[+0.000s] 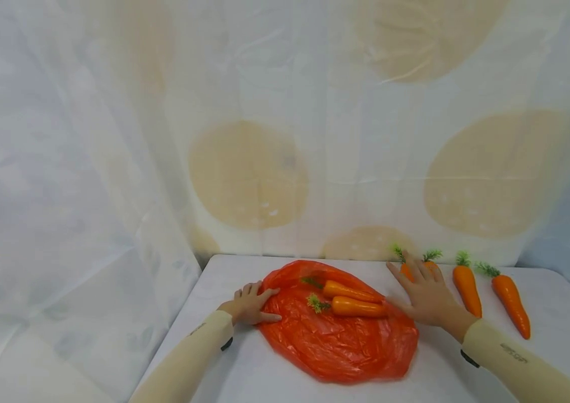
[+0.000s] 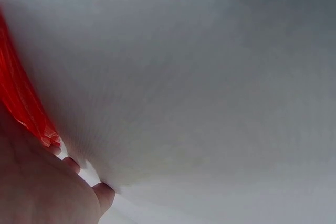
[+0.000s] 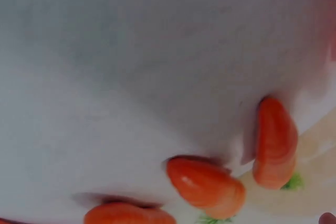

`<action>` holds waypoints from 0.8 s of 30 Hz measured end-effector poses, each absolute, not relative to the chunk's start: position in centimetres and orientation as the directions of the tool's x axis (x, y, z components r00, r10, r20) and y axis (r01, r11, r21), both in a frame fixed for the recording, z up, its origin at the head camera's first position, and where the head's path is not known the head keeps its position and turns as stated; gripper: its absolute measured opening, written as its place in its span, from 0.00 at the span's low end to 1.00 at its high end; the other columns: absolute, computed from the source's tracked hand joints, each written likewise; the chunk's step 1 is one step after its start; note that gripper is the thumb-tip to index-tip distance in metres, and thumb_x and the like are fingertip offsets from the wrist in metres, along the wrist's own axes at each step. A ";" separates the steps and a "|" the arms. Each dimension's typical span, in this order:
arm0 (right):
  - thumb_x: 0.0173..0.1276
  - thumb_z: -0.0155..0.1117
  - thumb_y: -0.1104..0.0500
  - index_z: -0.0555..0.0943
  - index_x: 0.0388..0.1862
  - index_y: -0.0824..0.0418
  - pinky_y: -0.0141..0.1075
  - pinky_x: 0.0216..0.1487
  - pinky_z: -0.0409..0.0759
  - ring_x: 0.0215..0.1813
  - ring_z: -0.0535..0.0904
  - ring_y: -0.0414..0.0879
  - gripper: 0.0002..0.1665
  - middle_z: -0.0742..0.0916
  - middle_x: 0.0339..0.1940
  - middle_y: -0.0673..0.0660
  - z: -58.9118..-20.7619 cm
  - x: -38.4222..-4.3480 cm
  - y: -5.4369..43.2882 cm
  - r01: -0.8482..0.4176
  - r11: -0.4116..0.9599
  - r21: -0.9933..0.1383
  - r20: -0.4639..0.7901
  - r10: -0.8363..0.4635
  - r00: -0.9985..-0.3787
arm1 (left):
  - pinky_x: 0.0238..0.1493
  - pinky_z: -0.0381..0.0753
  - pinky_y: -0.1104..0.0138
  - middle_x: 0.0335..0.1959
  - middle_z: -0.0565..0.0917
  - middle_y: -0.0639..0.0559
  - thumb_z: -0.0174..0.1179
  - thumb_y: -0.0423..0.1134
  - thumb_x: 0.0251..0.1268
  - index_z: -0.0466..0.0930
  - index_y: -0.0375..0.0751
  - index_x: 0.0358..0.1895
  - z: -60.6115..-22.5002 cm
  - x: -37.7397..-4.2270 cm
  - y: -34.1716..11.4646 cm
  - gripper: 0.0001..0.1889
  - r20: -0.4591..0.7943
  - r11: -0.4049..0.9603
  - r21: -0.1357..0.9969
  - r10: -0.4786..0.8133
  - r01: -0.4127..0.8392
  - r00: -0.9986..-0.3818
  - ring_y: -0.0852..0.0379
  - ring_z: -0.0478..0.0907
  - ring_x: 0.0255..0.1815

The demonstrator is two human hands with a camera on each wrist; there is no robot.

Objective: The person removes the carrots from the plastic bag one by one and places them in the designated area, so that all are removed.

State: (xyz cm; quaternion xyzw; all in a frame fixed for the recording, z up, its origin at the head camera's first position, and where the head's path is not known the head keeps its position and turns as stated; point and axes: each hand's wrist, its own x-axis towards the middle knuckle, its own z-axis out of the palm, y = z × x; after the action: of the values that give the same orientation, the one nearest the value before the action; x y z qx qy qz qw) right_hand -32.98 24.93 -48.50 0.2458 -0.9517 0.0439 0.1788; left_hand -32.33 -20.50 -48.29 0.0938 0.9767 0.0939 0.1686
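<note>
A crumpled red plastic bag (image 1: 335, 347) lies on the white table. Two orange carrots with green tops, an upper one (image 1: 347, 291) and a lower one (image 1: 358, 307), lie at the bag; whether they are inside or on top, I cannot tell. My left hand (image 1: 252, 304) rests at the bag's left edge, fingers extended and thumb apart; the bag's red edge (image 2: 23, 95) shows beside it in the left wrist view. Fingers spread, my right hand (image 1: 428, 296) is over the bag's right side and partly hides two more carrots (image 1: 407, 272) behind it.
To the right lie two further carrots, one upright in view (image 1: 467, 291) and one slanted (image 1: 512, 305). In the right wrist view, several carrots (image 3: 276, 142) lie on the table. A white curtain with tan circles (image 1: 250, 173) hangs behind the table.
</note>
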 end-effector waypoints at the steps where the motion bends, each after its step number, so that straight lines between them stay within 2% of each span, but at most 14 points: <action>1: 0.67 0.55 0.29 0.59 0.79 0.50 0.68 0.69 0.53 0.74 0.58 0.68 0.48 0.48 0.82 0.64 -48.4 -32.8 24.6 -0.491 0.871 0.000 0.360 -0.458 -0.813 | 0.68 0.60 0.34 0.79 0.52 0.43 0.60 0.72 0.54 0.58 0.71 0.74 -48.3 -32.3 -20.5 0.43 -0.312 0.965 0.216 0.214 0.150 -0.926 0.35 0.52 0.75; 8: 0.65 0.59 0.31 0.61 0.77 0.51 0.70 0.68 0.55 0.73 0.60 0.68 0.48 0.52 0.81 0.65 -48.3 -32.2 22.7 -0.536 0.844 0.030 0.384 -0.505 -0.773 | 0.67 0.61 0.32 0.79 0.51 0.44 0.59 0.72 0.55 0.57 0.71 0.75 -48.5 -32.5 -20.7 0.43 -0.317 0.967 0.211 0.207 0.144 -0.925 0.35 0.52 0.75; 16: 0.66 0.55 0.28 0.59 0.79 0.48 0.67 0.69 0.60 0.76 0.58 0.66 0.49 0.52 0.81 0.65 -47.8 -31.7 21.4 -0.544 0.836 0.071 0.351 -0.532 -0.771 | 0.69 0.60 0.34 0.80 0.51 0.44 0.59 0.72 0.55 0.56 0.71 0.75 -48.3 -32.4 -20.5 0.43 -0.312 0.967 0.205 0.209 0.149 -0.927 0.36 0.51 0.75; 20: 0.67 0.54 0.28 0.59 0.79 0.48 0.66 0.71 0.59 0.75 0.59 0.65 0.48 0.51 0.82 0.64 -47.5 -31.6 21.0 -0.557 0.829 0.057 0.344 -0.540 -0.768 | 0.69 0.59 0.34 0.79 0.52 0.44 0.59 0.72 0.55 0.57 0.70 0.75 -48.2 -32.3 -20.6 0.43 -0.304 0.966 0.205 0.214 0.155 -0.928 0.36 0.52 0.75; 24: 0.67 0.55 0.28 0.59 0.79 0.49 0.68 0.71 0.55 0.76 0.57 0.66 0.48 0.50 0.82 0.64 -47.6 -31.2 20.6 -0.575 0.818 0.015 0.329 -0.547 -0.770 | 0.70 0.59 0.35 0.79 0.52 0.43 0.60 0.72 0.55 0.58 0.69 0.75 -48.1 -32.3 -20.5 0.43 -0.303 0.967 0.202 0.210 0.153 -0.930 0.36 0.52 0.75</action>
State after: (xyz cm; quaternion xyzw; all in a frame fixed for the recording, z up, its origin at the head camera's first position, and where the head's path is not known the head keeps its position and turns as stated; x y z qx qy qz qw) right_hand -31.22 20.61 -47.62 0.2984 -0.9397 0.0434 0.1615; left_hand -32.27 -20.50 -48.14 0.0928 0.9783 0.0880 0.1631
